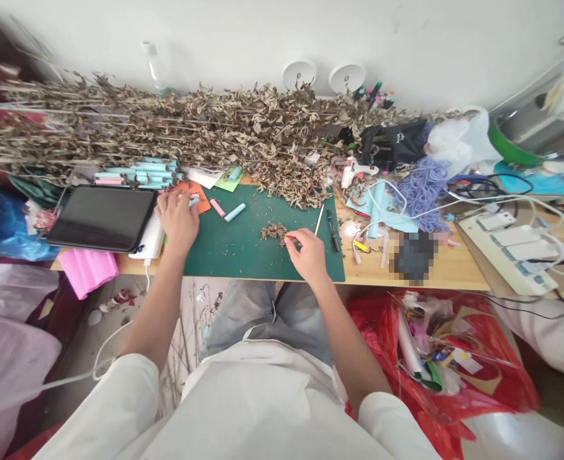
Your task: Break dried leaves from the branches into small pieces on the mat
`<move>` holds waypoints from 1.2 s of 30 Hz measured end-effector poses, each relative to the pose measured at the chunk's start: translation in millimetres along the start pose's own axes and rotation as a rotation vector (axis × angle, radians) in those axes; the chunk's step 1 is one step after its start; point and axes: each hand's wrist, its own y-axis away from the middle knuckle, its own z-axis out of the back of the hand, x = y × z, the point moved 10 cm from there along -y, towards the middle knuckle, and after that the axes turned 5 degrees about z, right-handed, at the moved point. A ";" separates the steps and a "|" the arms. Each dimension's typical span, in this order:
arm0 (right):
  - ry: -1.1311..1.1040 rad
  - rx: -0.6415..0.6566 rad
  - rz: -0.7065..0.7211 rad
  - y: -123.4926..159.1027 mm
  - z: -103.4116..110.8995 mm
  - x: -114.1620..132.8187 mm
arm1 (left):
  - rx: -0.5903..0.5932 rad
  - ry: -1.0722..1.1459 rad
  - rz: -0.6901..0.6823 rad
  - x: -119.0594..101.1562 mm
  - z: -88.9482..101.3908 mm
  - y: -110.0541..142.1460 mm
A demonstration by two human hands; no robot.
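On the green cutting mat (214, 255), a small heap of crumbled dried leaves (273, 231) lies near the middle. My right hand (306, 255) is closed in a pinch at the heap's right edge, thumb and forefinger together on the dried bits. Over the mat's left end, my left hand (179, 220) rests palm down with its fingers apart. Its fingertips are beside a short light-blue paper roll (194, 202) on an orange sheet (202, 203). A pink roll (217, 207) and another blue roll (235, 212) lie loose on the mat.
Dried leafy stalks (205, 128) span the back of the table. A tablet (102, 217) and stacked blue rolls (150, 172) are left. Right are a black pen (333, 230), glue gun (358, 170), purple yarn (425, 191) and power strip (509, 252). A red bag (497, 383) sits below.
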 end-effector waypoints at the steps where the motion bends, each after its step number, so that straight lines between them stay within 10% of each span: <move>1: 0.015 0.004 -0.009 -0.1 -0.8 -1.4 | -0.037 0.001 0.020 -4.5 1.8 0.5; 11: 0.224 0.044 -0.025 -1.7 -6.1 -2.9 | 0.346 0.045 -0.179 -89.1 -77.2 18.1; 18: 0.151 -0.046 0.010 -2.5 -0.3 4.1 | 0.394 0.460 -0.273 -117.8 -56.2 29.0; 30: 0.230 0.176 -0.041 -25.0 -12.9 3.4 | 0.271 0.950 0.186 -95.1 -51.4 70.4; 36: 0.261 0.254 -0.038 -30.0 -20.2 -3.5 | 0.291 1.011 0.190 -107.7 -56.1 86.5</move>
